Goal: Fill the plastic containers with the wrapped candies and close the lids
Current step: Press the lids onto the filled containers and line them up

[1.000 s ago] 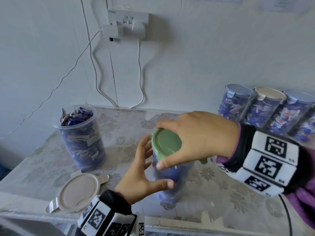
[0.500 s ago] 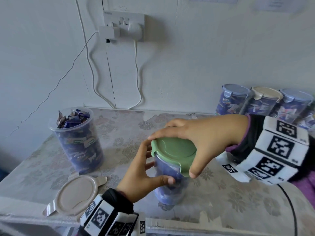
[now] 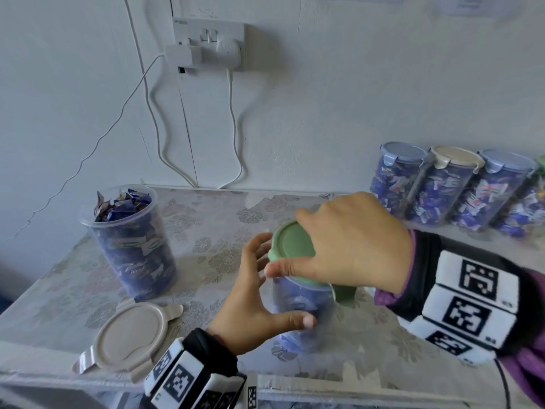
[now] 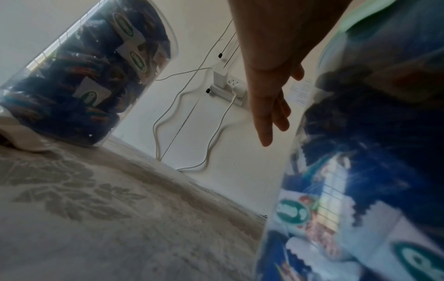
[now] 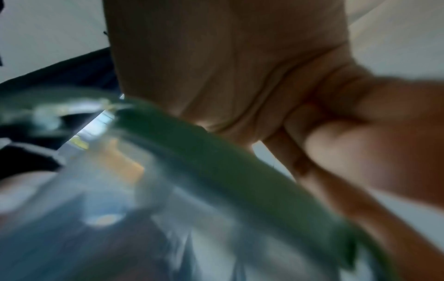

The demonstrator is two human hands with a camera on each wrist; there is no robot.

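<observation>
A clear container [image 3: 303, 317] full of blue wrapped candies stands mid-table, blurred. On it sits a green lid [image 3: 290, 243], one clip tab [image 3: 343, 293] hanging at the right. My right hand [image 3: 318, 246] grips the lid from above, thumb on the near rim and fingers over the far rim. My left hand [image 3: 259, 293] braces the container's left side with straight fingers, thumb lying across its front. The left wrist view shows those fingers [image 4: 269, 106] straight beside the container [image 4: 360, 171]. In the right wrist view the palm [image 5: 240, 66] lies over the lid's rim [image 5: 228, 171].
An open container [image 3: 129, 243] heaped with candies stands at the left, a beige lid [image 3: 132, 338] flat on the table in front of it. Several lidded, filled containers [image 3: 448, 187] line the wall at the right. Cables hang from a wall socket [image 3: 209, 44].
My right hand has slid further over the green lid, the thumb now on its near rim. The container has shifted a little. The left hand keeps its hold.
</observation>
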